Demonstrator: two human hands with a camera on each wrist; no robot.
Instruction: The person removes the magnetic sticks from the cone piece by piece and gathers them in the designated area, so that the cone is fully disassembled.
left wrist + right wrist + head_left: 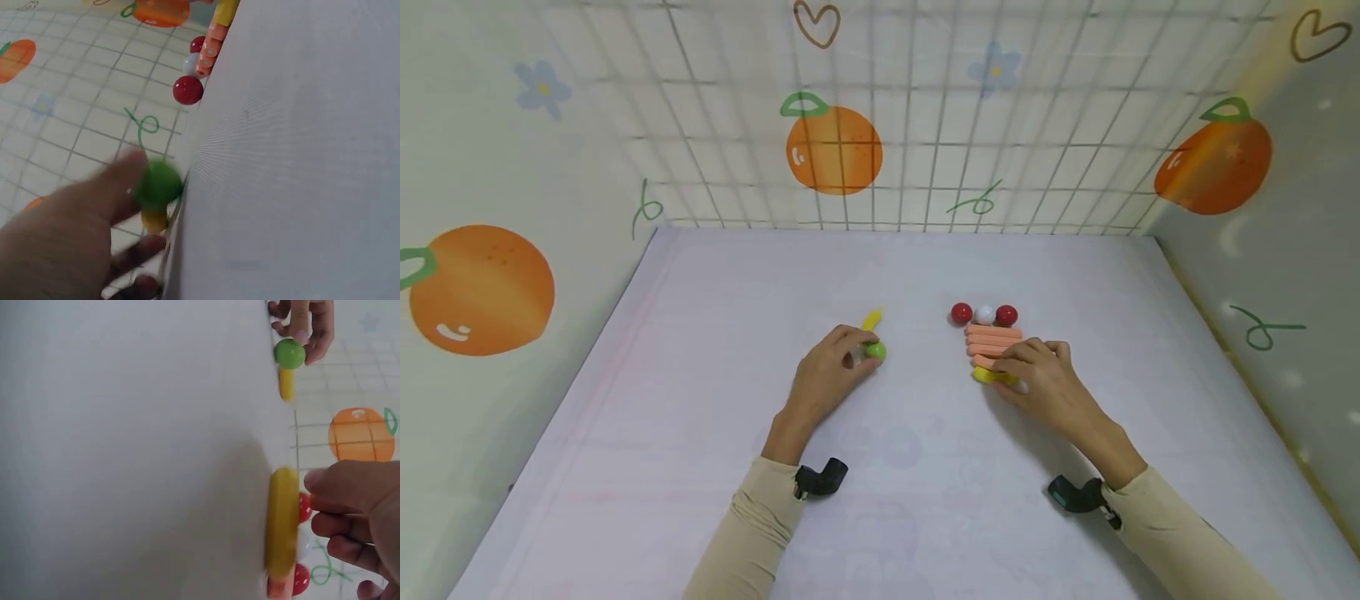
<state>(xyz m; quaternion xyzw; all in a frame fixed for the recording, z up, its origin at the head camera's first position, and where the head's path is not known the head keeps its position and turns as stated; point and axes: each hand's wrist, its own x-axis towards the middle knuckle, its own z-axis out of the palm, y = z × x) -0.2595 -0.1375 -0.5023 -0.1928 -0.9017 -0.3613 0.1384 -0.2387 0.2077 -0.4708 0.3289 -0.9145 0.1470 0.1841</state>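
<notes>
In the head view my left hand [830, 372] pinches a green ball [877, 351] between thumb and fingers, low over the table. Just beyond the ball lies a small yellow piece [872, 318], its near end covered by the fingers. My right hand [1047, 385] hovers over a yellow stick [282, 524], fingers loosely bent, with a gap between thumb tip and stick in the right wrist view. The stick lies along the near side of a stack of pink sticks [993, 339], partly hidden by the fingers.
Past the pink sticks, a white ball [984, 315] sits between two red balls, one on the left [961, 313] and one on the right [1007, 315]. A wire grid [925, 158] rises along the table's back edge. Printed cloth [482, 400] hangs at the sides.
</notes>
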